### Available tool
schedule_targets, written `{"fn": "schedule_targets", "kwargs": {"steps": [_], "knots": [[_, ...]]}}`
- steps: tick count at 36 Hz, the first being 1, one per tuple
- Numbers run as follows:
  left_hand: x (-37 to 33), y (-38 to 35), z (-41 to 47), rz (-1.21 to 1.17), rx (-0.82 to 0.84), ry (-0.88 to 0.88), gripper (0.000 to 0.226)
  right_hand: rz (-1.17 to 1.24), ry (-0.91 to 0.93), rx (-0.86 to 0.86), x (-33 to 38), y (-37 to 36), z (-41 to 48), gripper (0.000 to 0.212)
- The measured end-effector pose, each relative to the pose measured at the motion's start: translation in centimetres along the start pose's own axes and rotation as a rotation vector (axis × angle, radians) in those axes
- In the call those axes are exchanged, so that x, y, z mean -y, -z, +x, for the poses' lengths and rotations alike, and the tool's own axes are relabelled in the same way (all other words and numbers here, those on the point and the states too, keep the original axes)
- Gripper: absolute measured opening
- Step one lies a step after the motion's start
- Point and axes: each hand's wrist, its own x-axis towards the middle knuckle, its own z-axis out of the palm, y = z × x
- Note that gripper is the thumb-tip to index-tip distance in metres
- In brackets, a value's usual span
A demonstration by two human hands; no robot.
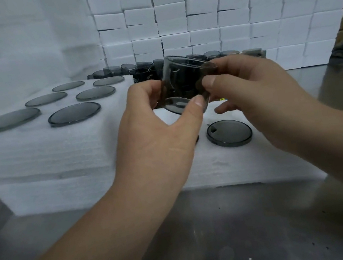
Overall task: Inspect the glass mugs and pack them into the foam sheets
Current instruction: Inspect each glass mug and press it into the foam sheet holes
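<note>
Above the far edge of the low white foam sheet (239, 164), hold the tilted smoky-grey glass mug (183, 83) pinched lightly by thumb and fingers of left hand (155, 132) and right hand (257, 98), turn slowly to check rim and wall, then lower beside the seated grey mug (229, 133).

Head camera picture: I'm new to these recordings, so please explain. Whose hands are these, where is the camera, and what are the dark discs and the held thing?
No machine here: a person wears the camera on the head, looking forward and down. The left hand and right hand hold a smoky glass mug tilted between them. Below lie white foam sheets on a metal table; the dark discs are probably mugs already sunk in. Behind stand loose mugs.
</note>
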Motion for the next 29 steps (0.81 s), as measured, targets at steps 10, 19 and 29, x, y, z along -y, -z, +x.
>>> {"fn": "schedule_targets", "kwargs": {"steps": [10, 19, 29], "knots": [[-0.04, -0.03, 0.13, 0.138, 0.108, 0.014, 0.059, -0.186, 0.099, -0.06, 0.04, -0.02, -0.19, 0.032], [-0.02, -0.08, 0.06, 0.211, 0.184, 0.051, 0.035, -0.484, 0.232, -0.079, -0.01, -0.19, -0.4, 0.041], [0.31, 0.0, 0.1, 0.248, 0.195, 0.06, 0.027, -0.538, 0.252, -0.074, -0.26, -0.13, -0.45, 0.044]]}}
